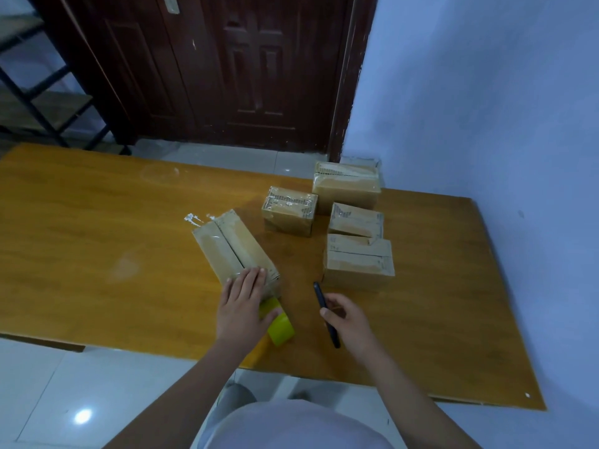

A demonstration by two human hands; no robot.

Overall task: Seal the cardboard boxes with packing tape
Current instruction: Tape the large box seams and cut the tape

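Note:
A long cardboard box (228,246) lies at an angle on the wooden table (97,254), its top flaps meeting along a middle seam. My left hand (241,306) rests flat on the box's near end, pressing down tape that runs from a yellow-green tape roll (280,328) lying just beneath the hand. My right hand (348,320) holds a thin black cutter or pen (325,314) a little to the right of the roll. Several other boxes stand at the right: a taped one (289,210), a large one at the back (346,186), two nearer ones (356,220) (358,260).
The table's near edge runs just under my forearms. A dark wooden door (227,69) and a metal shelf frame (39,102) stand behind the table. A blue-white wall (486,124) borders the right side. Tape scraps (194,218) lie by the long box's far end.

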